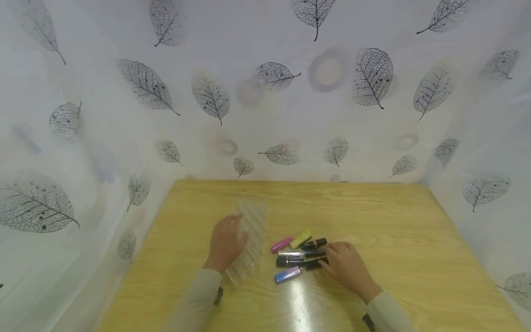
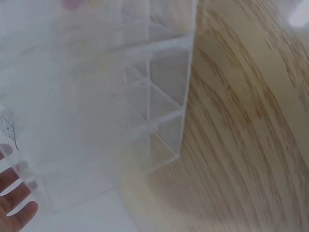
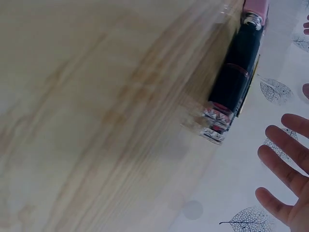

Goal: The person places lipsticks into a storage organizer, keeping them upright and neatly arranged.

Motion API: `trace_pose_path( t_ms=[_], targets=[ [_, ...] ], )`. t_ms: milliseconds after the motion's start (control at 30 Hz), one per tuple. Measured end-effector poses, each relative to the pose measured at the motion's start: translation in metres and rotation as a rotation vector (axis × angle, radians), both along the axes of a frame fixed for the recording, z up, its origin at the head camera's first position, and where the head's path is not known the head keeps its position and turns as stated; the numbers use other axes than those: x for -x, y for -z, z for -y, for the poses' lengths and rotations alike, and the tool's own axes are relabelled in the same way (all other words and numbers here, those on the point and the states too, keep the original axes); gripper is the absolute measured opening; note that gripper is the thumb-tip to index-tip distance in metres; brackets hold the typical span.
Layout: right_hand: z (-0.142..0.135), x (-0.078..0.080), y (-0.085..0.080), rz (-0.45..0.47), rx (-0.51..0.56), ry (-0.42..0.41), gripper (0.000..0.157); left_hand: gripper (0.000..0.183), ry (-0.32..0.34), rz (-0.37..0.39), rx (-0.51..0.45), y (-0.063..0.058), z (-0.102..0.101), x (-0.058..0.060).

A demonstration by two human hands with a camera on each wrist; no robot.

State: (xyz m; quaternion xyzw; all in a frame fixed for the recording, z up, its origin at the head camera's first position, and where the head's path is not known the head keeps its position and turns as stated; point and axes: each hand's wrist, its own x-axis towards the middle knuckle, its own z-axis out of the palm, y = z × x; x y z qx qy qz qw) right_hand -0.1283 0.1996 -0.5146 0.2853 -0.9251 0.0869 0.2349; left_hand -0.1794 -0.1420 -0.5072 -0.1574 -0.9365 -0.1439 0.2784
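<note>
My left hand (image 1: 226, 242) holds a clear plastic organizer (image 1: 253, 230) divided into small compartments. Motion blurs the organizer; in the left wrist view its compartment walls (image 2: 166, 116) show close to the camera, with fingers (image 2: 19, 193) at its lower left edge. To the right lies a loose group of lipstick-like tubes: a pink one (image 1: 282, 244), a yellow patterned one (image 1: 300, 240), a blue-purple one (image 1: 288, 275) and several dark ones (image 1: 290, 262). My right hand (image 1: 346, 267) is at their right ends, fingertips beside the dark tubes. Its fingers (image 3: 289, 169) look spread in the right wrist view.
A wooden table (image 1: 394, 221) carries everything. White sheeting (image 1: 265, 124) printed with grey leaves rises behind it and along both sides. A bright light reflection lies on the tabletop below the tubes.
</note>
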Motion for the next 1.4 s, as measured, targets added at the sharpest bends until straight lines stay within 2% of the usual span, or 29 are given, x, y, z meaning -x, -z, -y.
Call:
trace_pose_path(
  t_ms=[200, 500, 633, 800, 1100, 1400],
  targets=[
    [-0.001, -0.004, 0.005, 0.038, -0.026, -0.001, 0.037, 0.05, -0.031, 0.023, 0.062, 0.007, 0.014, 0.004],
    [-0.001, -0.003, 0.009, 0.047, -0.055, -0.026, 0.035, 0.041, -0.035, 0.027, 0.051, 0.007, 0.023, 0.007],
    [0.0, -0.002, 0.011, 0.041, -0.06, -0.042, 0.034, 0.04, -0.04, 0.013, 0.07, 0.009, 0.026, 0.008],
    [0.001, -0.001, 0.012, 0.037, -0.064, -0.055, 0.033, 0.037, -0.041, 0.036, 0.074, 0.01, 0.029, 0.008],
    [0.005, -0.002, 0.015, 0.081, -0.093, -0.069, 0.032, 0.031, -0.023, 0.041, 0.041, 0.017, 0.032, 0.013],
    [0.009, 0.002, 0.014, 0.145, -0.125, -0.057, 0.031, 0.031, -0.022, 0.038, 0.052, 0.021, 0.03, 0.02]
  ],
)
